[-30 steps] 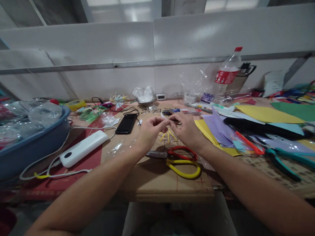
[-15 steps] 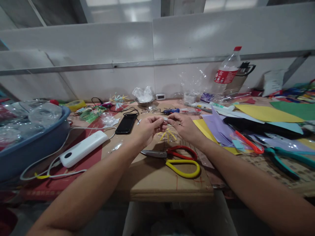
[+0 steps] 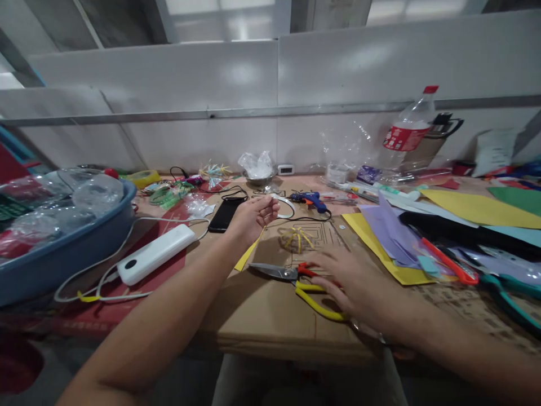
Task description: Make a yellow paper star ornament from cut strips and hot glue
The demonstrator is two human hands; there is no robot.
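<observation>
My left hand [image 3: 256, 217] is closed in a pinch on a thin white strip [image 3: 292, 206], which curves out in a loop past the fingertips. My right hand [image 3: 344, 282], a little blurred, hovers over the handles of the scissors [image 3: 315, 301], fingers apart, hiding part of the red handle. These scissors have one red and one yellow handle, and their blades point left on the cardboard. Behind them stands a small spread of yellow strips [image 3: 299, 239]. A yellow paper strip [image 3: 247, 256] lies beside my left wrist.
To the left are a blue basin [image 3: 97, 228] of plastic bottles, a white power bank [image 3: 156, 254] and a black phone [image 3: 228, 214]. A blue glue gun [image 3: 310, 200] lies behind. Coloured paper [image 3: 389, 237], a red cutter [image 3: 450, 262] and green-handled pliers [image 3: 513, 299] are at right.
My right hand has left my left hand and come down toward me over the scissors. The white strip now shows as a loop in my left hand. The view has shifted slightly left.
</observation>
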